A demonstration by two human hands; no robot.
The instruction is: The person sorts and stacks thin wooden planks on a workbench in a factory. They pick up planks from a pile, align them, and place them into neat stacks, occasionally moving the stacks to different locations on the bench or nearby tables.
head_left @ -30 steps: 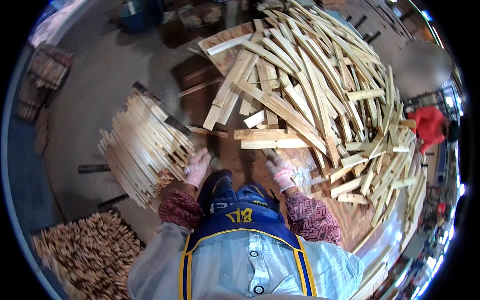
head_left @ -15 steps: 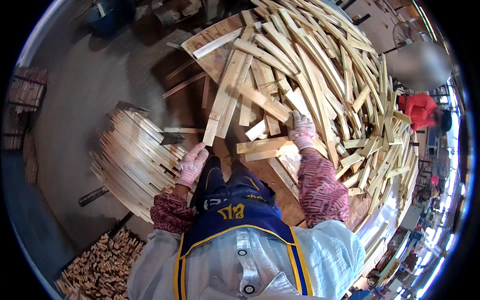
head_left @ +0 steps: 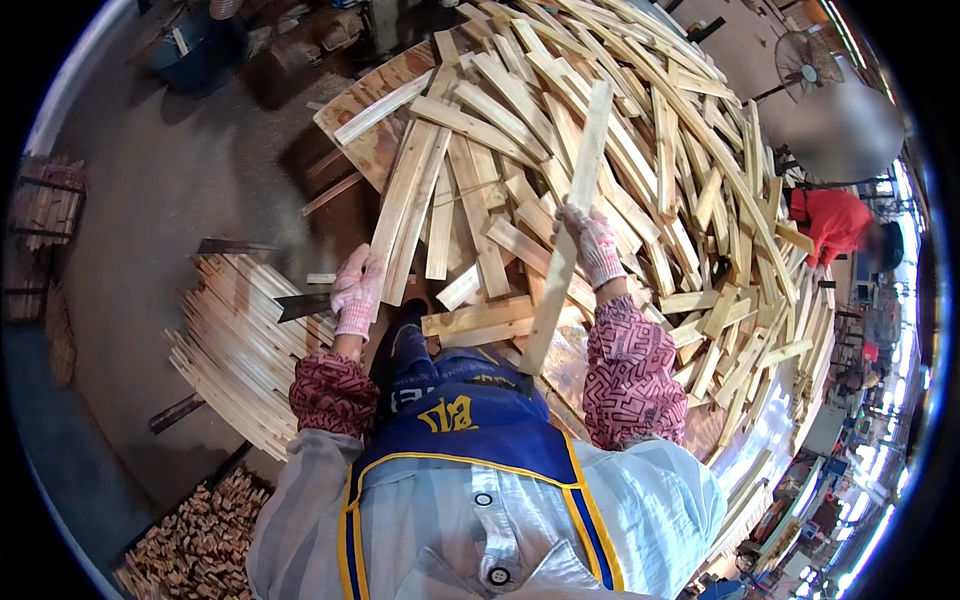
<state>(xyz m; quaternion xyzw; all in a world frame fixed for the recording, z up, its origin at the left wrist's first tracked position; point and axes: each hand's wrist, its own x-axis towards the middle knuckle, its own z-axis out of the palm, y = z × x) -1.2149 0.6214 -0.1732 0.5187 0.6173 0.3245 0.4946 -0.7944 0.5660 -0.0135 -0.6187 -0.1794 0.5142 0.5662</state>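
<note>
My right hand (head_left: pixel 592 245), in a pale pink-and-white work glove, grips a long flat wooden board (head_left: pixel 567 255) near its middle. The board stands out above the pile, its far end pointing away and its near end close to my apron. My left hand (head_left: pixel 357 292), gloved the same way, has its fingers stretched out beside the near end of another long wooden board (head_left: pixel 408 190). Whether its fingertips touch that board I cannot tell. Under and beyond both hands spreads a big loose pile of wooden boards (head_left: pixel 630 130).
A stack of parallel strips (head_left: pixel 250 340) lies at my left on dark metal supports (head_left: pixel 180 412). Short wood pieces (head_left: pixel 200 530) are heaped at the lower left. A co-worker in a red top (head_left: pixel 835 220) bends at the far right, near a standing fan (head_left: pixel 806 70).
The board in my right hand has swung from lying crosswise to pointing away from me. My left hand has moved left and forward. The view has shifted slightly.
</note>
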